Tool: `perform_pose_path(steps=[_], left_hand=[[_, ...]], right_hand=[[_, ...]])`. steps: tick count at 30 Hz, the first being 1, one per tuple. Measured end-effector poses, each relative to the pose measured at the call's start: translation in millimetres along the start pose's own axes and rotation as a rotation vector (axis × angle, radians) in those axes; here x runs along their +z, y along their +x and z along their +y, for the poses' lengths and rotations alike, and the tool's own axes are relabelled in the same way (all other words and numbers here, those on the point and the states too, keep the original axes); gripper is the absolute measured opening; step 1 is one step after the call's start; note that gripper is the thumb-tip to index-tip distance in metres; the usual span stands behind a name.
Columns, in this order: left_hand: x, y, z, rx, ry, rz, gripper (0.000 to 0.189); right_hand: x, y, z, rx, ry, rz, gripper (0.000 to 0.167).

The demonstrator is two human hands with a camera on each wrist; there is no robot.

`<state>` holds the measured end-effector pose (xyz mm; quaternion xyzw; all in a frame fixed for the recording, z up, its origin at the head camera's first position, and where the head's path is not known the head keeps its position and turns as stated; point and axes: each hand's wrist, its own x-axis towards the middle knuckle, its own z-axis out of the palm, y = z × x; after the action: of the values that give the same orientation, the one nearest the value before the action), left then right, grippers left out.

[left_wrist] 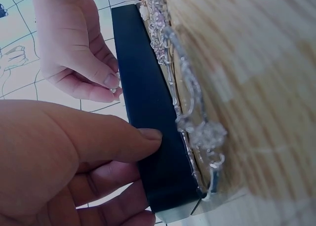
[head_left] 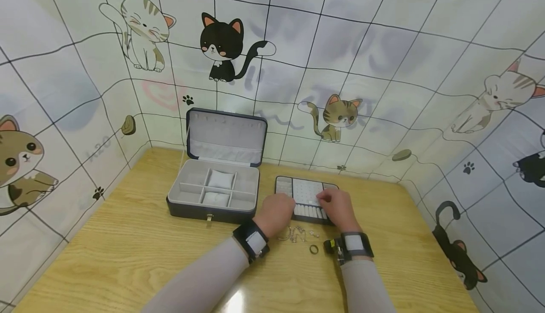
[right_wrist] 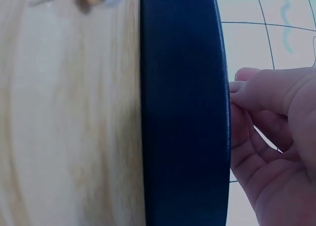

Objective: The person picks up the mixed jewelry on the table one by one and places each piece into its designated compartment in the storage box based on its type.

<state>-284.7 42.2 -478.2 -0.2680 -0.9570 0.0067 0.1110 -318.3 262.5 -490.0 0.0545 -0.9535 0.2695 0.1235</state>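
A dark-edged jewelry tray (head_left: pixel 307 219) with a pale lining, small compartments and ring rolls lies on the wooden table. My left hand (head_left: pixel 276 213) holds its left front corner; in the left wrist view the thumb (left_wrist: pixel 143 139) presses the dark front wall (left_wrist: pixel 143 88) and the other fingers curl at the side. Over the tray's right part, my right hand (head_left: pixel 338 207) pinches a small shiny piece of jewelry (left_wrist: pixel 114 90) between thumb and forefinger. The tray's wall hides part of that hand in the right wrist view. Silver chains and a bracelet (left_wrist: pixel 207 135) lie before the tray.
An open jewelry box (head_left: pixel 191 213) with its lid (head_left: pixel 225 135) raised stands left of the tray, two pale cushions (head_left: pixel 221 179) in its compartments. A dark ring (head_left: pixel 313 249) and small earrings (head_left: pixel 314 233) lie in front. A cat-patterned curtain (head_left: pixel 276 67) hangs behind the table.
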Motion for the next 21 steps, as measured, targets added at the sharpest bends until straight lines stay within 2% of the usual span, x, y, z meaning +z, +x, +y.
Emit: perform_pose_path(steps=[13,21], left_hand=[[2.2,0.6,0.0,-0.009,-0.016,0.003,0.009],[-0.5,0.4,0.7,-0.012,-0.009,0.0,0.009]], right_hand=[[0.6,-2.9,-9.7,0.002,-0.015,-0.019,0.014],[1.9,-3.0,-9.3,-0.01,-0.036,-0.001,0.013]])
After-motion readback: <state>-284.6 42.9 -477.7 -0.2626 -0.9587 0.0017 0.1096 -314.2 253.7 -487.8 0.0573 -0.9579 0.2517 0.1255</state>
